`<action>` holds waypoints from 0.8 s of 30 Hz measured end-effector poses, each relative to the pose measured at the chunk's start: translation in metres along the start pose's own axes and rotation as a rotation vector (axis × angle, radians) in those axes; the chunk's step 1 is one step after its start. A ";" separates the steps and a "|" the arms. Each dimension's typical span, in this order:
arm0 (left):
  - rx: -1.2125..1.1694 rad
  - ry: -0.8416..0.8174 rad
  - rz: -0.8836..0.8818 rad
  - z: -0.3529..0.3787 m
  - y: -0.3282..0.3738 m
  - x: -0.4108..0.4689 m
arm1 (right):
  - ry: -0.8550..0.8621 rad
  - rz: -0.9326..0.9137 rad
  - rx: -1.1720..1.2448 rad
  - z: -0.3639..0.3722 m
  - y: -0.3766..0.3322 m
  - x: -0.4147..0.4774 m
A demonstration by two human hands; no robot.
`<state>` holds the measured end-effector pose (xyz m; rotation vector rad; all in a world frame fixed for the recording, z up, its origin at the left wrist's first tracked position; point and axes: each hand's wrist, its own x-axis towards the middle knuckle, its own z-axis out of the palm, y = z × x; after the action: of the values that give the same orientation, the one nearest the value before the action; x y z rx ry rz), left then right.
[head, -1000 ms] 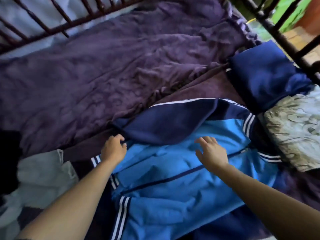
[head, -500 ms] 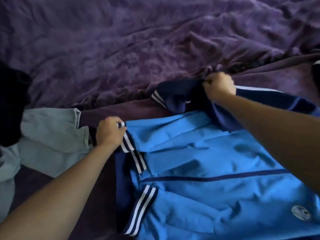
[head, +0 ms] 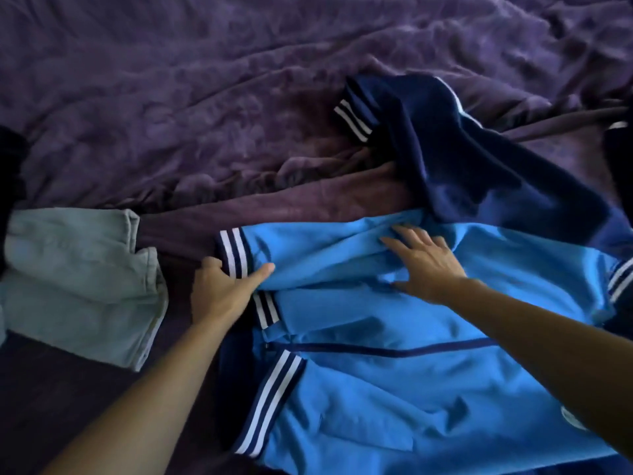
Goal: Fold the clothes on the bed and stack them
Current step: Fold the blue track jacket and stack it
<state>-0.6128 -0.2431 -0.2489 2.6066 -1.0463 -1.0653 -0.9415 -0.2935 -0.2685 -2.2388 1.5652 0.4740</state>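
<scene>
A light blue track jacket point(head: 394, 389) with navy and white striped trim lies spread on the bed in front of me. Its navy sleeve point(head: 479, 166) lies crumpled off the upper right edge, the striped cuff pointing left. My left hand point(head: 222, 289) pinches the striped hem corner at the jacket's left edge. My right hand point(head: 424, 262) lies flat with fingers spread on the blue cloth near the top edge.
A pale green folded garment point(head: 75, 279) lies to the left of the jacket. A rumpled purple blanket point(head: 239, 97) covers the far side of the bed. Dark fabric point(head: 10, 173) sits at the left border, and another dark item point(head: 620, 159) at the right.
My right hand let go of the navy sleeve, which now lies up and to the right, and came down flat on the jacket. My left hand kept its hold on the striped hem.
</scene>
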 end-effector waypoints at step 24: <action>-0.136 0.122 0.102 0.036 0.050 0.046 | 0.221 0.071 0.149 0.032 -0.006 -0.008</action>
<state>-0.6411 -0.3053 -0.2834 2.4492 -1.0285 -0.9084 -0.9407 -0.2695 -0.2920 -2.1880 1.7309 0.1259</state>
